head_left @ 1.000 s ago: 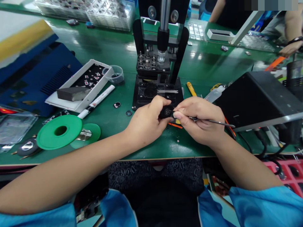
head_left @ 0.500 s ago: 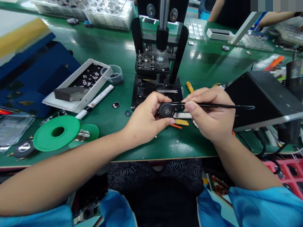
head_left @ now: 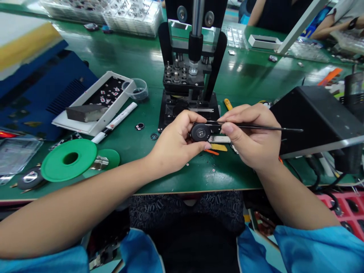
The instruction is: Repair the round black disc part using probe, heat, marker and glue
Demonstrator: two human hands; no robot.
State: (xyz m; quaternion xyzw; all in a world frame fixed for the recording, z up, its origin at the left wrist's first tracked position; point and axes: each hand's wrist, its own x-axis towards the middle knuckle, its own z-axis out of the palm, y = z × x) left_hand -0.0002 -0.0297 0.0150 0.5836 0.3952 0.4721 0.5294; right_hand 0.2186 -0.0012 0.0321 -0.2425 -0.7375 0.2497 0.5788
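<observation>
Between the thumb and fingers of my left hand (head_left: 173, 146) is a round black part (head_left: 200, 132) with a small metallic centre, its flat face turned up. My right hand (head_left: 253, 136) pinches thin dark tweezers (head_left: 264, 127), lying nearly level, with their tips at the upper right edge of the round part. Whether the tips touch it, I cannot tell. Both hands are just in front of a black hand press (head_left: 184, 81). Under and between them lie a pale metal bar (head_left: 218, 139), a yellow strip (head_left: 218, 147) and an orange strip (head_left: 212, 152).
Left of my hands are a green spool (head_left: 57, 161), a white marker (head_left: 118, 119), a white tray (head_left: 93, 131) of tiny parts and a clear cup (head_left: 139, 88). A black box (head_left: 315, 113) stands at right. Stacked clear trays (head_left: 133, 17) are behind; another person's arm (head_left: 257, 11) shows at the back.
The tweezers have turned slightly in my right hand, so their rear end looks narrower and sits a little further left. My left hand and the round part stay nearly in place.
</observation>
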